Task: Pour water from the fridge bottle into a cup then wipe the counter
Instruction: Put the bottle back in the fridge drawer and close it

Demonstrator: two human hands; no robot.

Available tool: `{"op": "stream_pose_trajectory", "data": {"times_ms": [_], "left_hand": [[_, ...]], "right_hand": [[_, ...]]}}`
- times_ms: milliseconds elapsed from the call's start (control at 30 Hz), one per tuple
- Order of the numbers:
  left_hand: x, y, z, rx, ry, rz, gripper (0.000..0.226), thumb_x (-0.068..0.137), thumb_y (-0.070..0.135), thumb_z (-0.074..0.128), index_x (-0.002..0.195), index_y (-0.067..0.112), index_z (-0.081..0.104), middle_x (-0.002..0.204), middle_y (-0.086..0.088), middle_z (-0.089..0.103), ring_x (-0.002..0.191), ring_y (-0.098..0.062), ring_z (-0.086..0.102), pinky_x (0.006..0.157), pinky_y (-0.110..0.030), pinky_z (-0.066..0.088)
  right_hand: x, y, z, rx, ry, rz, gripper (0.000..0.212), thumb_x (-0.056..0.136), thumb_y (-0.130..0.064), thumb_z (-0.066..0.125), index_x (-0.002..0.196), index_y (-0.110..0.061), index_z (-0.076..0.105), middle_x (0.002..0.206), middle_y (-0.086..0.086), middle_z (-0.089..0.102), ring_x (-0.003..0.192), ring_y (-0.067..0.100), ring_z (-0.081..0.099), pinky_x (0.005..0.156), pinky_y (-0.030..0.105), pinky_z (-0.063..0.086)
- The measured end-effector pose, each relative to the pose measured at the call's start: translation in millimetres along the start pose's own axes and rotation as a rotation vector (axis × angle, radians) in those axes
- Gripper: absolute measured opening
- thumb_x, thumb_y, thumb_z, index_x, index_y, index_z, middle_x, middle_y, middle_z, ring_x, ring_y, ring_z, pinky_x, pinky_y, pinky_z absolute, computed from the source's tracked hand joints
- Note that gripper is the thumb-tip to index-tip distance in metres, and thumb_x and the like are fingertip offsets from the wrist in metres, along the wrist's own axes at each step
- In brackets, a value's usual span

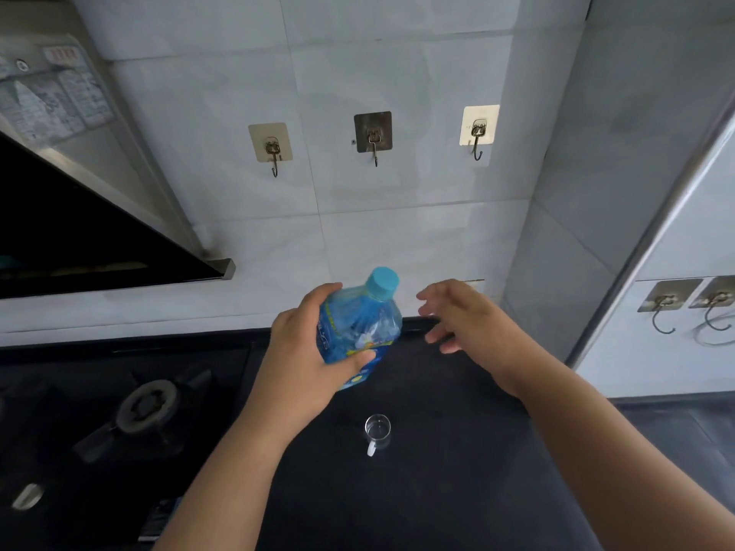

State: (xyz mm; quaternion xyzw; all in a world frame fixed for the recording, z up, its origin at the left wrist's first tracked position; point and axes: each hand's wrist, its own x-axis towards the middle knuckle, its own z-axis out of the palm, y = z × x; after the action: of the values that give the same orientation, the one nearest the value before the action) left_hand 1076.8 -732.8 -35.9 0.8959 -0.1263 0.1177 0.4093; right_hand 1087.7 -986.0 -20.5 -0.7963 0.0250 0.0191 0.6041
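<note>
My left hand [306, 347] grips a clear plastic water bottle [364, 324] with a blue label and a light blue cap screwed on, held above the dark counter [437, 471] and tilted slightly right. My right hand [457, 316] hovers just right of the bottle with fingers spread, touching nothing. A small clear glass cup [378, 431] with a handle stands upright on the counter below the bottle; I cannot tell if it holds water.
A gas stove burner [147, 407] sits on the left of the counter, under a range hood [79, 216]. Three wall hooks [374, 137] hang on the tiled backsplash. A white cabinet side [676, 312] with more hooks stands at the right.
</note>
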Motion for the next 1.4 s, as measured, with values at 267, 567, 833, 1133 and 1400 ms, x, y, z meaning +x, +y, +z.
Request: {"op": "stream_pose_trajectory", "data": {"times_ms": [267,567,833,1133,1400], "left_hand": [[12.8,5.0,-12.3,-0.484,-0.204,0.039,0.081,0.077,0.037,0.09,0.147,0.048,0.051,0.136,0.013,0.069,0.123,-0.014,0.068,0.095,-0.03,0.06],[16.6,-17.3,-26.3,-0.564,-0.358,-0.035,0.09,0.075,0.016,0.095,0.151,0.035,0.05,0.142,0.005,0.066,0.131,-0.017,0.064,0.104,-0.041,0.057],[-5.5,-14.9,-32.2,-0.502,-0.259,-0.033,0.07,0.076,0.025,0.094,0.138,0.037,0.063,0.135,0.008,0.072,0.127,-0.014,0.067,0.105,-0.037,0.056],[-73.6,19.7,-50.1,-0.395,0.059,-0.175,0.076,0.078,0.021,0.093,0.143,0.038,0.058,0.137,0.012,0.07,0.128,-0.009,0.065,0.107,-0.034,0.054],[-199.8,56.3,-42.8,-0.36,0.419,-0.413,0.078,0.078,0.018,0.093,0.146,0.03,0.056,0.135,0.012,0.071,0.126,-0.01,0.067,0.102,-0.026,0.056]], "right_hand": [[-12.0,40.4,21.1,0.317,-0.507,0.159,0.08,0.082,0.003,0.079,0.15,-0.027,0.046,0.147,0.0,0.061,0.129,0.024,0.064,0.11,0.046,0.05],[-12.6,55.3,40.6,0.492,-0.497,0.143,0.079,0.078,0.02,0.075,0.146,-0.008,0.048,0.141,0.018,0.063,0.129,0.039,0.062,0.112,0.053,0.047],[-8.4,59.4,55.1,0.472,-0.559,0.115,0.075,0.075,0.018,0.076,0.142,-0.01,0.055,0.139,0.018,0.065,0.127,0.039,0.064,0.108,0.051,0.051],[0.5,34.4,72.6,0.279,-0.809,0.027,0.088,0.069,0.012,0.084,0.143,-0.021,0.051,0.134,0.008,0.069,0.122,0.033,0.068,0.109,0.057,0.049],[-43.4,39.3,116.6,0.136,-1.21,0.001,0.089,0.068,0.008,0.085,0.143,-0.026,0.052,0.139,0.002,0.067,0.122,0.029,0.069,0.112,0.054,0.045]]}}
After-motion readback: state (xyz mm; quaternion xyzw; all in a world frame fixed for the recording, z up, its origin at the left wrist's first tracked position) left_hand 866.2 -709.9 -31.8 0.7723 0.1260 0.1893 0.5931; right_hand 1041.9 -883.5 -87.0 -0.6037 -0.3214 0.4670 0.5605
